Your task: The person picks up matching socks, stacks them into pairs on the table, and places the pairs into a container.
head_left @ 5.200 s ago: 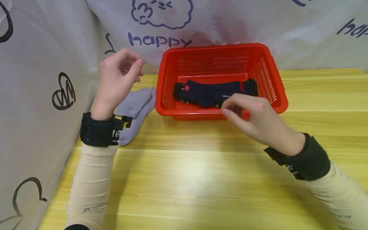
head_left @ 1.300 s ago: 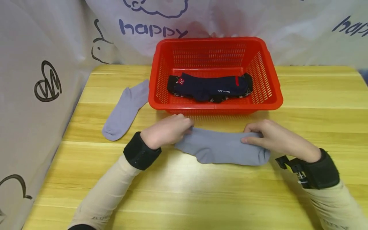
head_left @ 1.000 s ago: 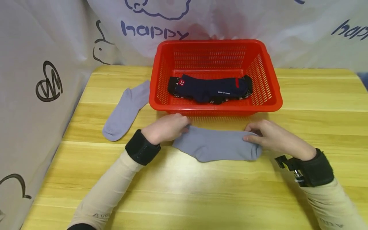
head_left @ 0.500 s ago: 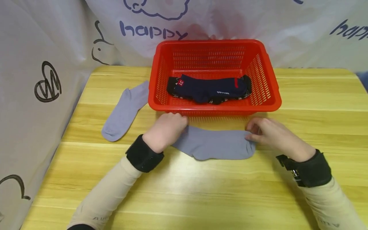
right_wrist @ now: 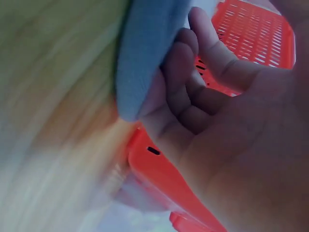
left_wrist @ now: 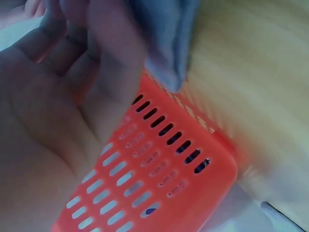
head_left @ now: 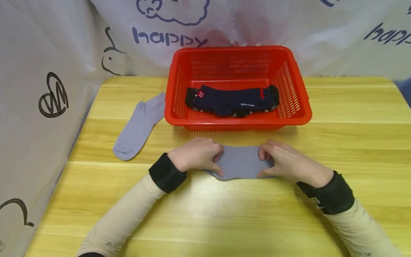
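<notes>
A grey sock [head_left: 240, 162] lies lengthwise in front of the red basket, with a hand at each end. My left hand [head_left: 196, 154] grips its left part, thumb low and curled fingers above. My right hand [head_left: 290, 163] holds the right part the same way, thumb toward the front edge. Much of both sock ends is hidden under the hands. In the left wrist view, the sock [left_wrist: 169, 43] hangs past the fingers near the basket. The right wrist view has curled fingers against the sock's rounded end [right_wrist: 133, 92]. Another grey sock [head_left: 136, 130] lies bent at the left.
Behind the hands stands the red basket [head_left: 237, 121], close to the white cloth backdrop [head_left: 244, 25]. Dark socks [head_left: 228, 101] lie stacked inside, a navy one on top. The wooden table [head_left: 205, 221] extends in front and to both sides.
Seconds ago both hands held nothing, and grey socks lay left of the basket. One sock came in front of it. In the last half second both hands moved inward along that sock.
</notes>
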### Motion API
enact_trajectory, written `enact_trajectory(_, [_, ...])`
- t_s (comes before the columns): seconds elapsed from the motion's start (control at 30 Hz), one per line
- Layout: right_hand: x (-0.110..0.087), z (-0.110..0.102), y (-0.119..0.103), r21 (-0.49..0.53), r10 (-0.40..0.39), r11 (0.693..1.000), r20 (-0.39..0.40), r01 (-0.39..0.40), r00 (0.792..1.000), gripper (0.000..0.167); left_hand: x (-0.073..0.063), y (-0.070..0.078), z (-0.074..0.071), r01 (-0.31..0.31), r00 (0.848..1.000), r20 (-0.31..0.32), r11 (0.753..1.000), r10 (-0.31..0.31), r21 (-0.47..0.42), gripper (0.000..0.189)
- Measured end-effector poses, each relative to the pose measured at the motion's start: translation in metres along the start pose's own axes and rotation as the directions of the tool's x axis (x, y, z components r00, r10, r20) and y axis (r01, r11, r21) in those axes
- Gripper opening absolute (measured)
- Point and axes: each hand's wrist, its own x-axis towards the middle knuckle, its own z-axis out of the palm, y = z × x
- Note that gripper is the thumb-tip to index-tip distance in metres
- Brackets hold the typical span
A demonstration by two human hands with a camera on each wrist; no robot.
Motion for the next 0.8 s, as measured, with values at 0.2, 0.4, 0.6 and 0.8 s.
enact_trajectory(0.2, [0.004,0.003,0.003,-0.031,0.016,0.999,0.003,-0.016,1.0,0.049,0.001,-0.003,0.004,0.043,0.999,0.005,0.998,-0.044,0.043,0.046])
enact_trajectory(0.4, [0.007,0.006,0.004,-0.041,0.032,0.999,0.009,-0.031,0.999,0.05,-0.008,-0.001,-0.004,0.017,1.0,0.002,1.0,-0.017,-0.002,0.04])
enact_trajectory(0.6, [0.007,0.007,0.006,-0.044,0.008,0.999,0.008,-0.008,1.0,0.051,-0.035,0.004,-0.04,-0.274,0.943,-0.26,0.928,0.208,-0.253,0.018])
enact_trajectory(0.8, [0.003,0.006,0.01,-0.063,-0.002,0.998,-0.005,0.002,1.0,0.052,-0.071,-0.02,-0.075,-0.497,0.749,-0.661,0.703,0.052,-0.508,0.009])
